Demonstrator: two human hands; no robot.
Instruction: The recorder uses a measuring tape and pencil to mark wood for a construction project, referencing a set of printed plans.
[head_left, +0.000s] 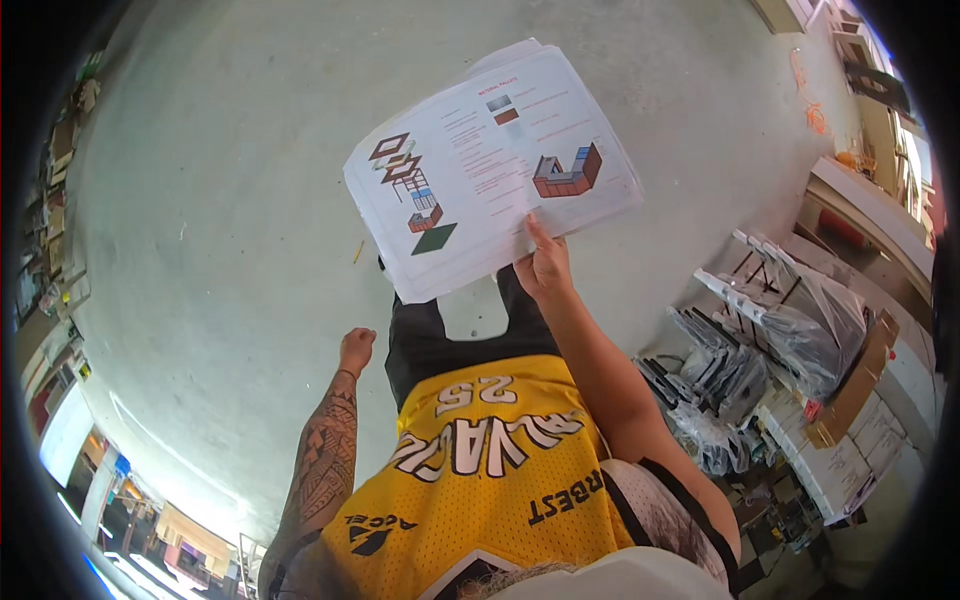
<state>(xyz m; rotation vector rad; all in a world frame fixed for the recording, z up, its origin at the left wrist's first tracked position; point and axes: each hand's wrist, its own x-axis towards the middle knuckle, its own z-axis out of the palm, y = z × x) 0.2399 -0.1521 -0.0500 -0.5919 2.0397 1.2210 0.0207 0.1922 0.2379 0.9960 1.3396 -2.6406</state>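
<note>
My right hand (546,266) grips a stack of printed paper sheets (500,225) by its near edge, thumb on top and the other fingers underneath. The top sheet carries coloured drawings: an exploded view of a layered structure at left, and a brown-and-grey counter at right. Lines of small text and two colour swatches lie between them. Beside my left thigh hangs my tattooed left arm; its hand (357,350) is loosely curled, and nothing shows in it.
Pale concrete floor (230,150) spreads around me. A thin yellow stick-like thing (358,251) lies on it. Plastic-wrapped frames (790,310) and white boxes (840,450) stand at the right. An orange cord (815,118) is at far right; stacked goods line the left rim.
</note>
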